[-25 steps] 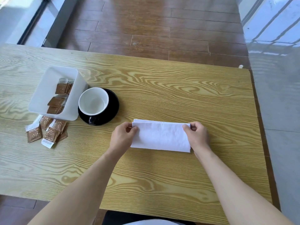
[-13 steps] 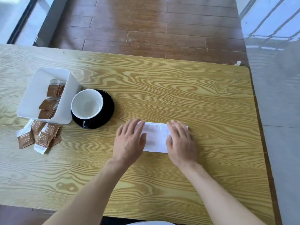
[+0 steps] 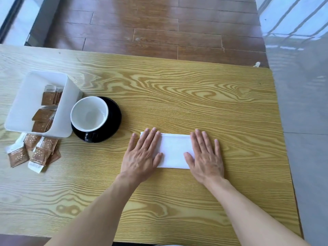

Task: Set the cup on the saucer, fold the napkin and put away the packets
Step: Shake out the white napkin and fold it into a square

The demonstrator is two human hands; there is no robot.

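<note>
A white folded napkin [image 3: 174,150] lies flat on the wooden table [image 3: 177,96]. My left hand [image 3: 142,157] presses palm-down on its left end, fingers spread. My right hand [image 3: 206,157] lies flat on its right end the same way. To the left, a white cup [image 3: 89,113] stands on a black saucer [image 3: 114,119]. A white bin [image 3: 28,96] at the far left holds several brown packets [image 3: 44,114]. Several more brown packets [image 3: 33,151] lie loose on the table in front of the bin.
The table's far edge borders a wooden floor [image 3: 159,29]. Its right edge runs beside a grey tiled floor [image 3: 301,121]. The bin touches the saucer's left side.
One second ago both hands pinched the napkin's far corners. Then they laid flat on it close together, and now they have slid apart toward its ends.
</note>
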